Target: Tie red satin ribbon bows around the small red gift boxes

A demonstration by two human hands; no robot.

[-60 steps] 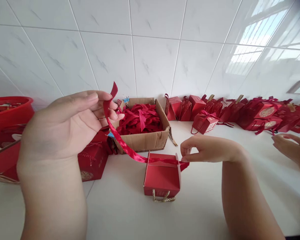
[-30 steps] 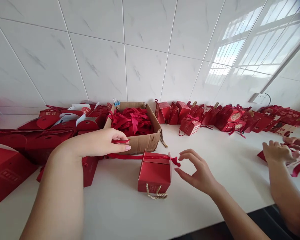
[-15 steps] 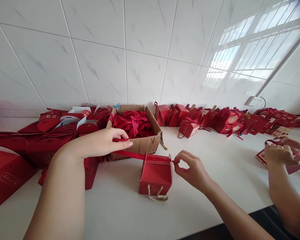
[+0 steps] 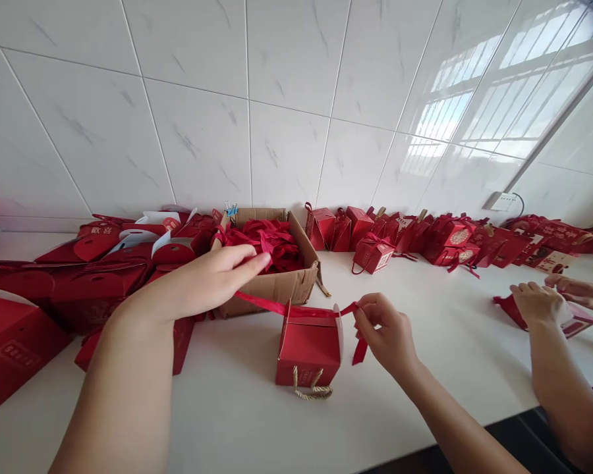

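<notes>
A red gift box [image 4: 309, 345] with a twisted gold cord handle stands on the white table in front of me. A red ribbon [image 4: 261, 302] runs through the upright flaps at its top. My right hand [image 4: 383, 329] pinches the ribbon just right of the box, and a short tail hangs below the fingers. To the left and higher, my left hand [image 4: 227, 273] is over the front edge of a cardboard box, the ribbon stretched up beneath its palm. Thumb and forefinger there reach forward; the other fingers are hidden.
The cardboard box [image 4: 289, 288] holds a heap of red ribbons [image 4: 264, 240]. Red boxes [image 4: 99, 289] crowd the left side. Several tied boxes [image 4: 374, 253] line the tiled wall on the right. Another person's hands [image 4: 538, 306] work on a red box [image 4: 576, 320] at far right.
My right hand has shifted slightly right, with the ribbon's tail now showing below it. My left fingers have straightened and moved a little up and right. The other person's box has tipped over.
</notes>
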